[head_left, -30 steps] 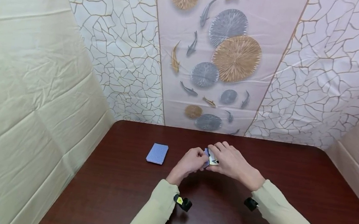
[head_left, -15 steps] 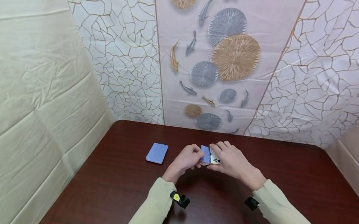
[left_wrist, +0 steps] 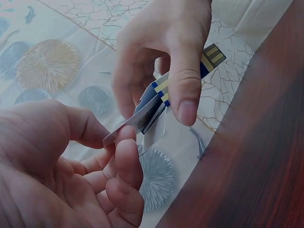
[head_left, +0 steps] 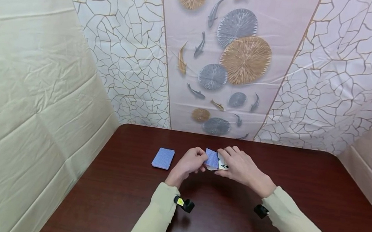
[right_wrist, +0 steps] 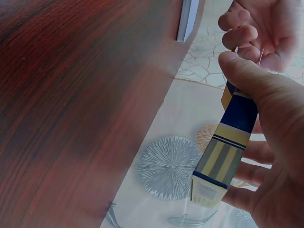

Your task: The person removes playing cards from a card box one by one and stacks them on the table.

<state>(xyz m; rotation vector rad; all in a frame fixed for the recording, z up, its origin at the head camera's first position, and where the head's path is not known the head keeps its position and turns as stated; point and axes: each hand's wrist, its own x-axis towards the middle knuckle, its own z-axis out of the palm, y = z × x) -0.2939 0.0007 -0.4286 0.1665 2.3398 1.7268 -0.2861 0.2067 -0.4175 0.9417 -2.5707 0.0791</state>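
Note:
My right hand (head_left: 240, 166) grips a playing card box (head_left: 223, 166), white on the face with a black "A" and spade. Its narrow side, seen in the right wrist view, shows the box (right_wrist: 237, 114) in blue, yellow and grey stripes. My left hand (head_left: 187, 162) pinches the edge of a blue-backed playing card (head_left: 211, 158) that sticks out of the box's left end. In the left wrist view the card (left_wrist: 142, 116) lies between thumb and fingers. Whether more cards are behind it I cannot tell. Both hands are above the table.
A neat stack of blue-backed playing cards (head_left: 163, 158) lies face down on the dark red-brown table (head_left: 121, 200), left of my hands. Patterned cloth (head_left: 138, 49) hangs behind the table's far edge, with plain cloth (head_left: 19, 93) at the left.
My left hand has moved left, away from the right hand, and more of the blue-backed card shows outside the box. The right hand and the stack have stayed nearly still.

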